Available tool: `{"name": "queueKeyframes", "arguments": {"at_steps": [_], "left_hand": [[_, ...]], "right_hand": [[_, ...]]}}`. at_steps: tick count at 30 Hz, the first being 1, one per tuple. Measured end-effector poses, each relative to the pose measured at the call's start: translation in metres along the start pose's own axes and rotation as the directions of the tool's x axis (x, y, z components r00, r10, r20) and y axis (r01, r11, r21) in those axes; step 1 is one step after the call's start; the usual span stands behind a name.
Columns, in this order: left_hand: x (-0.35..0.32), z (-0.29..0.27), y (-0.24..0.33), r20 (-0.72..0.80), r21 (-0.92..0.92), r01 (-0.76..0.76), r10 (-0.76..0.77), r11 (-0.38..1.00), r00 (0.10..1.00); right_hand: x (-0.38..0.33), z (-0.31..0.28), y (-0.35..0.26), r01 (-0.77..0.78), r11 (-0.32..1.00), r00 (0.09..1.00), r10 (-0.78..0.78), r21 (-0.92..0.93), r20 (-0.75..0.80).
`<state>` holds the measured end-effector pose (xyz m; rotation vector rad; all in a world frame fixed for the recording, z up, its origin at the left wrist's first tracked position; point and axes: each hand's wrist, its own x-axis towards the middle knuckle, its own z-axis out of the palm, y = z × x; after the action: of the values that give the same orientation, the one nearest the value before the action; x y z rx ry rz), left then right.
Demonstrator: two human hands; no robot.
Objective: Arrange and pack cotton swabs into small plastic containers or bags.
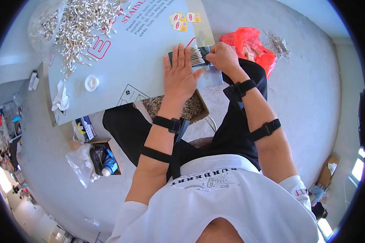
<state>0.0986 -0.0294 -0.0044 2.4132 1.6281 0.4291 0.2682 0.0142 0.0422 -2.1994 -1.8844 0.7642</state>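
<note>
A neat row of white cotton swabs [196, 56] lies on a dark flat strip [205, 50] near the right edge of the table. My left hand [179, 75] rests flat over the strip's left part, its fingers stretched out beside the swabs. At the strip's right end my right hand [224, 56] is closed, with curled fingers pinching its edge; the fingertips are partly hidden. Beyond the hands lie several small yellow-and-white cards [180, 25]. A large loose heap of cotton swabs [83, 26] spreads over the far left of the table.
A clear plastic bag [44, 30] borders the heap. On the table's left are a small round white container [91, 83] and crumpled tissue [61, 97]. Below the table edge stands a box of swabs [196, 107]. A red bag [247, 42] and an open carton [115, 164] sit on the floor.
</note>
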Motion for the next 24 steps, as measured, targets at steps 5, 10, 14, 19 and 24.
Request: {"name": "queueKeyframes", "arguments": {"at_steps": [5, 10, 14, 19, 24], "left_hand": [[0.007, 0.009, 0.013, -0.042, 0.01, 0.026, -0.026, 1.0, 0.999], [0.003, 0.007, 0.019, 0.003, 0.014, 0.004, -0.004, 1.0, 1.0], [0.0, 0.007, 0.018, 0.027, 0.007, -0.018, 0.018, 1.0, 0.999], [0.003, 0.005, 0.017, 0.041, -0.017, -0.061, 0.062, 0.998, 0.997], [0.01, 0.01, 0.022, 0.012, -0.058, -0.112, 0.113, 0.992, 0.994]], "right_hand": [[0.001, 0.008, 0.009, 0.041, 0.997, 0.997, -0.037, 0.061, -0.064], [0.004, 0.01, 0.018, 0.048, 0.987, 0.998, -0.041, 0.156, -0.049], [0.004, 0.01, 0.014, 0.057, 0.992, 0.997, -0.051, 0.114, -0.054], [0.0, 0.01, 0.012, 0.059, 0.995, 0.995, -0.052, 0.083, -0.08], [-0.001, 0.008, 0.005, 0.118, 0.993, 0.991, -0.118, 0.006, -0.059]]}}
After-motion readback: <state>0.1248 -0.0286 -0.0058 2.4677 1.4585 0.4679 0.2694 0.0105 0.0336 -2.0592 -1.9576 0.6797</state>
